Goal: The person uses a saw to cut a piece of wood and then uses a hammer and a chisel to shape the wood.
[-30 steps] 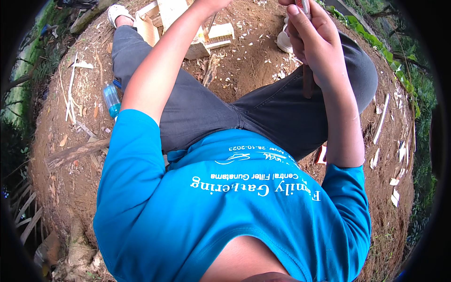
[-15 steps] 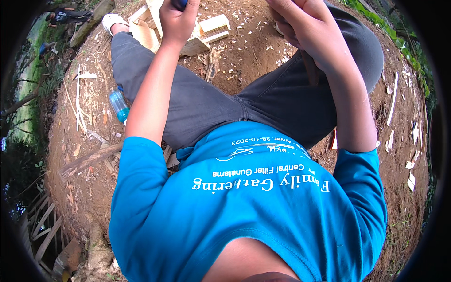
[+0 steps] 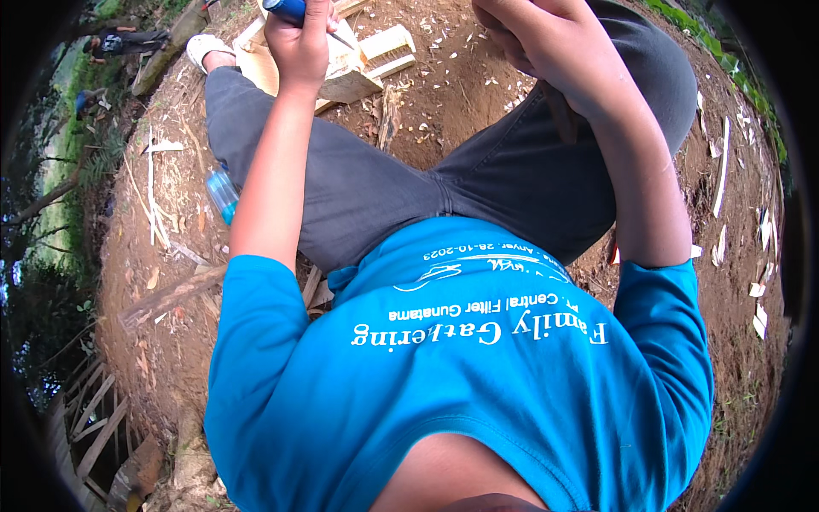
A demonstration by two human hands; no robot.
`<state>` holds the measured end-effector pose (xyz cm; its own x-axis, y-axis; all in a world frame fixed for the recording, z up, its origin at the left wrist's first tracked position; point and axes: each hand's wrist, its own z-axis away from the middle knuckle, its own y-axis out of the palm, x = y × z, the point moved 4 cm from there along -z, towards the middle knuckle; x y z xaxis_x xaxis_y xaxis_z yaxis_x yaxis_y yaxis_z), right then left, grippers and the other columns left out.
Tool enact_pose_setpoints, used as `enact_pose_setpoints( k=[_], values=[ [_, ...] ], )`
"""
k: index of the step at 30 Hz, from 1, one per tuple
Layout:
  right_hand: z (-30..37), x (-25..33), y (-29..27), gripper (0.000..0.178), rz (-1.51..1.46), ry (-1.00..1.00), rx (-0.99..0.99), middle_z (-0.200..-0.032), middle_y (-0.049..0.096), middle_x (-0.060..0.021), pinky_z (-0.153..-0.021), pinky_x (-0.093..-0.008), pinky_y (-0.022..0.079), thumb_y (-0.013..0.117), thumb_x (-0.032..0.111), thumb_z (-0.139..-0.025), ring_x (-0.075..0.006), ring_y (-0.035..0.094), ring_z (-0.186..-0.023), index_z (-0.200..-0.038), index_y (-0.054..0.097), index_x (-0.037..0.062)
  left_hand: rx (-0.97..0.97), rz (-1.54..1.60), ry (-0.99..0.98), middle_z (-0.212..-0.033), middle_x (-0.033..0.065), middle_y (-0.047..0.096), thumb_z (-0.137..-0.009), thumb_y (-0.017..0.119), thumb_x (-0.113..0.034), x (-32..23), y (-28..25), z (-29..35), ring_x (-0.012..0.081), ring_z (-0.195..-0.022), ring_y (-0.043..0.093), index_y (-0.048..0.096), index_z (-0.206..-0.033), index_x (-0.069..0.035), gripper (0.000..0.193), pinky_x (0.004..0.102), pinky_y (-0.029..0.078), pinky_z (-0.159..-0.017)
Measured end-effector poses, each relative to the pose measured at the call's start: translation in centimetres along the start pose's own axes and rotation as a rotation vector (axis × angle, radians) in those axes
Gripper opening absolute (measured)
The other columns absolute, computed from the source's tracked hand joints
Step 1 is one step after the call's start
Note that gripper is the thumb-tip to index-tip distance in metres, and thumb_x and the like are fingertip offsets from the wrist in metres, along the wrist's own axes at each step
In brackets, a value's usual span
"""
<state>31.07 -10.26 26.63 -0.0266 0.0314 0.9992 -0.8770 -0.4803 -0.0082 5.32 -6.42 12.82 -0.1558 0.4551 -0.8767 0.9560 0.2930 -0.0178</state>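
My left hand (image 3: 300,53) is closed round a blue handle (image 3: 286,9). A thin metal shaft extends from that fist toward the wood; its tip and exact kind are hard to make out. Beneath and beside it sits a pale wooden construction (image 3: 351,88) of boards and slats, with a slotted end piece (image 3: 388,51) on its right. My right hand (image 3: 546,43) is curled above my right thigh. A brown, handle-like piece (image 3: 559,115) projects below it, and whatever lies beyond the fingers is cut off at the top edge.
Wood shavings litter the brown soil. A clear and blue plastic bottle (image 3: 222,194) lies by my left leg, near a rough wooden stick (image 3: 171,294). Pale wood strips (image 3: 722,166) lie at right. Two people (image 3: 128,40) are in the distance at upper left.
My left hand has shifted left and down, bringing the blue handle and metal shaft more into sight. My right hand has moved slightly up and left.
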Motion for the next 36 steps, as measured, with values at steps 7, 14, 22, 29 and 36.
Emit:
enact_pose_setpoints(
  k=[7, 14, 22, 29, 36],
  values=[
    [-0.6, -1.3, -0.3, 0.021, -0.045, -0.052, 0.012, -0.081, 0.049, 0.0081, -0.055, -0.0189, 0.033, 0.054, 0.02, -0.108, -0.0005, 0.042, -0.065, -0.119, 0.058, 0.0029, 0.337, 0.261, -0.205, -0.067, 0.0007, 0.049, -0.107, 0.059, -0.021, -2.1, 1.9, 4.1, 0.0115, -0.063, 0.049, 0.052, -0.094, -0.007, 0.02, 0.0296, 0.046, -0.062],
    [-0.1, 0.1, 0.4, 0.02, -0.05, 0.0, 0.024, -0.079, 0.049, 0.0089, -0.052, -0.0191, 0.033, 0.056, 0.02, -0.108, -0.0003, 0.042, -0.061, -0.119, 0.059, 0.0033, 0.119, 0.331, -0.19, -0.069, -0.0012, 0.05, -0.106, 0.061, -0.025, -1.2, 0.1, 0.9, 0.0103, -0.062, 0.048, 0.052, -0.091, -0.01, 0.023, 0.03, 0.043, -0.061],
    [-0.1, 0.4, 0.5, 0.02, -0.027, 0.07, -0.012, -0.074, 0.048, 0.0086, -0.048, -0.0189, 0.031, 0.055, 0.021, -0.108, -0.0005, 0.04, -0.055, -0.119, 0.058, 0.0043, 0.133, 0.098, -0.072, -0.07, -0.008, 0.049, -0.105, 0.061, -0.02, -1.3, 1.4, -0.5, 0.0032, -0.062, 0.043, 0.056, -0.082, -0.012, 0.025, 0.0243, 0.036, -0.056],
    [0.0, 0.4, 1.0, 0.021, -0.068, 0.128, -0.019, -0.071, 0.045, 0.0091, -0.046, -0.0197, 0.029, 0.056, 0.022, -0.108, -0.001, 0.037, -0.053, -0.121, 0.057, 0.0061, 0.212, 0.095, -0.142, -0.063, -0.0066, 0.053, -0.105, 0.063, -0.023, 0.5, 1.4, -0.5, 0.0042, -0.054, 0.048, 0.057, -0.077, -0.013, 0.03, 0.0238, 0.039, -0.051],
    [-0.4, 0.7, 2.0, 0.023, -0.016, 0.216, -0.103, -0.07, 0.044, 0.0071, -0.044, -0.0191, 0.028, 0.055, 0.024, -0.108, -0.002, 0.036, -0.051, -0.122, 0.056, 0.0058, 0.199, 0.176, -0.149, -0.061, -0.0091, 0.048, -0.105, 0.063, -0.024, -0.9, 1.7, -0.7, 0.0025, -0.053, 0.041, 0.053, -0.073, -0.014, 0.035, 0.0248, 0.031, -0.049]
  ],
)
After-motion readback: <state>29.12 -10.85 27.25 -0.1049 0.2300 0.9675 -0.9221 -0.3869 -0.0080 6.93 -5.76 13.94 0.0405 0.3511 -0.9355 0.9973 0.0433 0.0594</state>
